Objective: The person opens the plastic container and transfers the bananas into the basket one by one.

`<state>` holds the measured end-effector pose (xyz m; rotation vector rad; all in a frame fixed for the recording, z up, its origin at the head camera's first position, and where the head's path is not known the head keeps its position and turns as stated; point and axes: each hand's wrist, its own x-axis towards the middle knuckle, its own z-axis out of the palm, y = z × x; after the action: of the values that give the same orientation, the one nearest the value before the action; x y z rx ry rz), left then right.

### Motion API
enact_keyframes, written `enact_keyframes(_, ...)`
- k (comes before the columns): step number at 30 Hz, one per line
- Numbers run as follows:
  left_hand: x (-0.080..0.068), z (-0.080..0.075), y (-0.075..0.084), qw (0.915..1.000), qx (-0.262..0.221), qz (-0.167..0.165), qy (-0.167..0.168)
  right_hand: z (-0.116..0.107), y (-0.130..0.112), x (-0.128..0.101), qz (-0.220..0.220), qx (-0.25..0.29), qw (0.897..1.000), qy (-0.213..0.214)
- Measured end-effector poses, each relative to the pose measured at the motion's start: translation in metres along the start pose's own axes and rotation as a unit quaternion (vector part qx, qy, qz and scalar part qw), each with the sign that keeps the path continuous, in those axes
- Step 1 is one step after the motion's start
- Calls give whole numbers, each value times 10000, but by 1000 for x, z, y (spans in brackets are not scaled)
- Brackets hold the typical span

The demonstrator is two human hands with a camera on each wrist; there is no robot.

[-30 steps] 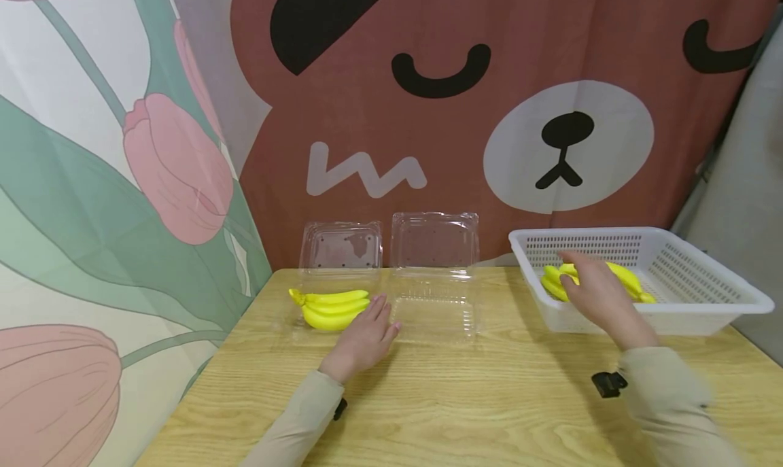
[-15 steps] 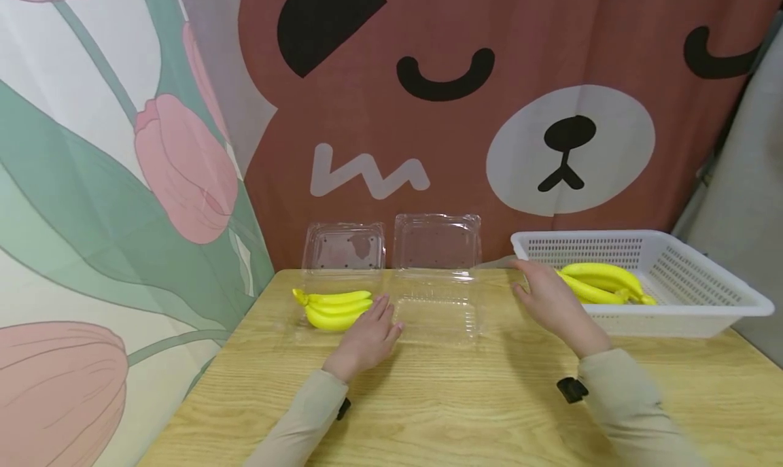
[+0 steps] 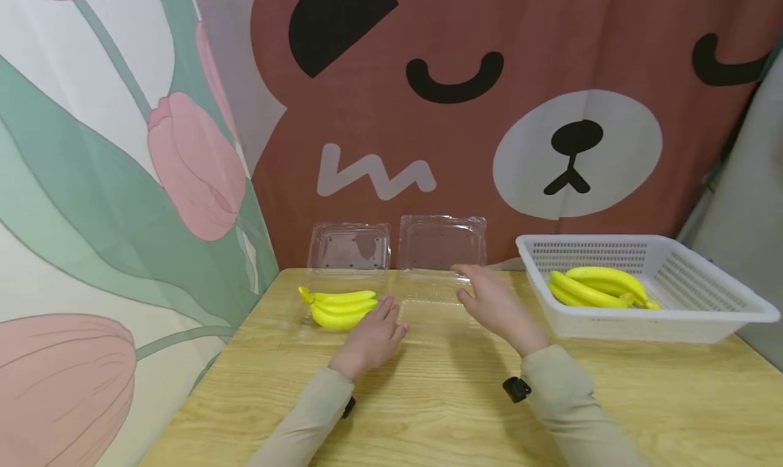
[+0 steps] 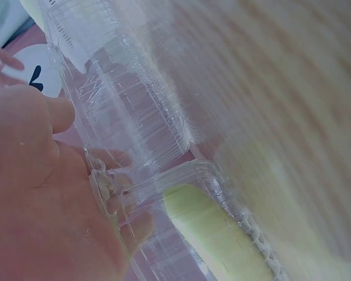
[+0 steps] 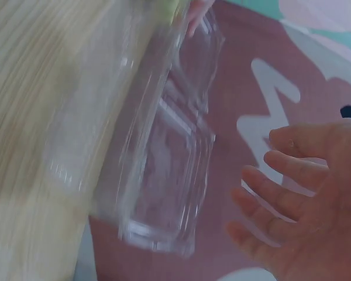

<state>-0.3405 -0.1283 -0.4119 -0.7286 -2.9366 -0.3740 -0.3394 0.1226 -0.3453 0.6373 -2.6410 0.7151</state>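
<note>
Two clear plastic clamshell boxes sit side by side at the far edge of the desk, both with their lids standing open against the curtain behind. The left box holds a bunch of yellow bananas in its tray. The left hand rests on the desk at the near right corner of this box, fingers relaxed and laid against its rim; the left wrist view shows the fingertips touching the clear plastic edge, with a banana just beyond the wall. The right box has nothing in its tray. The right hand hovers over the right side of that tray, fingers straight and spread, gripping nothing; the right wrist view shows the open palm apart from the box, though the picture is blurred. A white slotted basket stands near the far right corner of the desk, well apart from the boxes, and a second bunch of bananas lies inside it toward its left end.
</note>
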Motion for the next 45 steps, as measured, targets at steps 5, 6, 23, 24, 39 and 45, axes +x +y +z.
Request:
enact_keyframes(5,2,0,3,10000,-9,-32,-16,24,-20,12,-106,226,9995,-209)
enact_keyframes(6,3,1,3,10000,-3,-36,-20,29,-23,15,-183,209,9993,-241)
enact_keyframes(23,9,4,-2,9955,802,385,314,88,-66,85,-1016,25,9852,-1382)
enact_keyframes(24,9,4,-2,9955,809,388,305,92,-66,90,-1096,-36,9835,-1436)
enact_keyframes(39,5,5,4,9910,1240,448,216,119,-69,122,-589,-245,9668,-2476)
enact_keyframes(45,1,3,2,9817,1806,546,244,131,-76,121,-400,-401,9625,-2654)
